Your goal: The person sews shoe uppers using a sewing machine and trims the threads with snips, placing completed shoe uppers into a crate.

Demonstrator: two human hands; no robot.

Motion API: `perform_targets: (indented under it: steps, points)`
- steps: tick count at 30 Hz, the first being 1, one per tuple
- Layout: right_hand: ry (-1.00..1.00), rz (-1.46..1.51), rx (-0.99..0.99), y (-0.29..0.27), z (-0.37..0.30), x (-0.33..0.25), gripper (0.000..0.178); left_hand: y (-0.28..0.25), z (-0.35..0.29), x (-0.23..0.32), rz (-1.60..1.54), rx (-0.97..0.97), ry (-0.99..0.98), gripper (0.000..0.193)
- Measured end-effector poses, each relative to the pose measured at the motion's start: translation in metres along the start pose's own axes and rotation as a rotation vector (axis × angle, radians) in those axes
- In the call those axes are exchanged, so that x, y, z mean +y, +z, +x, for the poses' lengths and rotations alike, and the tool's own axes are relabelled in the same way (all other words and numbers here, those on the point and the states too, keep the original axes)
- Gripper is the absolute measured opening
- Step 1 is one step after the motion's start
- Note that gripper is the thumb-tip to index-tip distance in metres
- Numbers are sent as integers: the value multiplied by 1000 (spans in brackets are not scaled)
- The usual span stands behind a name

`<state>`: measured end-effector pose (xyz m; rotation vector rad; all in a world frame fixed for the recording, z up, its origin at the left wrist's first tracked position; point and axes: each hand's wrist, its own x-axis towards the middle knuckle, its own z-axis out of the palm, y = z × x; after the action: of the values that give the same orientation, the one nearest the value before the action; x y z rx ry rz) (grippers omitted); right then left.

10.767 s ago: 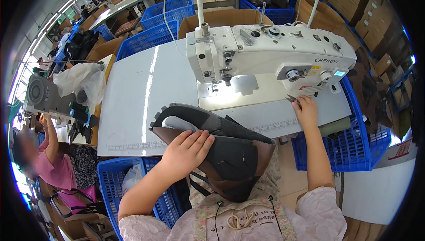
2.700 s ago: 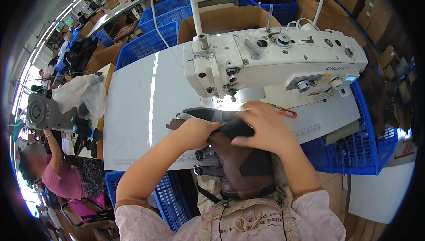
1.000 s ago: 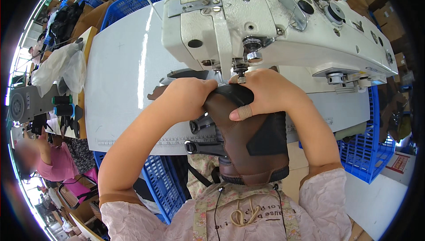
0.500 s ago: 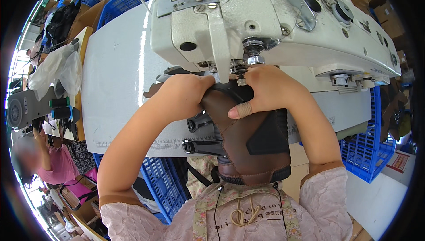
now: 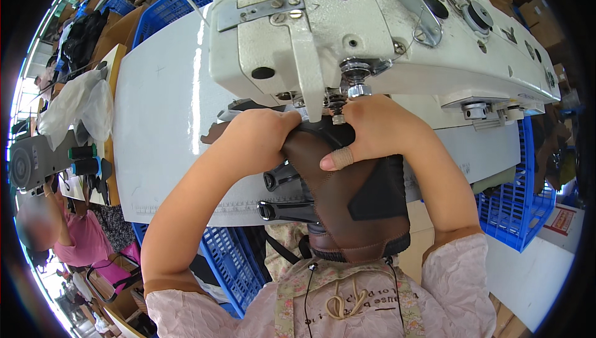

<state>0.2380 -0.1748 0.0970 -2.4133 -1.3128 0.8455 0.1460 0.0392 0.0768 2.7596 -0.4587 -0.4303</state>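
Observation:
A brown and black boot point(image 5: 329, 195) with black buckle straps point(image 5: 285, 210) lies lengthwise between my arms, one end against my front and the other under the head of a white sewing machine point(image 5: 279, 46). My left hand point(image 5: 257, 139) grips the boot's left edge at the far end, its fingertips mostly hidden. On the other edge my right hand point(image 5: 372, 127) is closed, the thumb, wrapped in a tan bandage point(image 5: 343, 158), pressed flat on the brown leather. The machine's needle area, between my hands, is largely hidden by its parts.
Pale work table point(image 5: 161, 120) spreads around the machine, with dark brown scraps point(image 5: 214, 133) by my left hand. Blue crates point(image 5: 226, 263) stand below the front edge and at the right point(image 5: 518, 214). Far left, a person in pink point(image 5: 84, 235) sits near another machine point(image 5: 40, 158).
The view has shifted very slightly. Both hands keep their hold, and the boot stays nearly in place under the machine head, its near end a little lower in the picture.

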Motion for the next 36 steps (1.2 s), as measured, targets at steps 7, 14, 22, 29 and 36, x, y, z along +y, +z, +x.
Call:
perform_targets:
  steps: [7, 14, 22, 29, 36]
  points:
    - [19, 12, -31, -5, -1, -3, 89, -3, 1, 4, 26, -19, -19, 35]
    - [-85, 50, 100, 10, 2, 7, 90, -3, 0, 4, -2, 4, 3, 32]
    - [-82, 54, 71, 7, 1, 6, 91, -1, 1, 1, -8, 36, 33, 32]
    - [-49, 36, 45, 3, 0, 2, 91, -1, 0, 2, -3, 44, 30, 31]
    - [-76, 25, 77, 7, 1, 5, 90, -2, 0, 4, -1, 37, 25, 28]
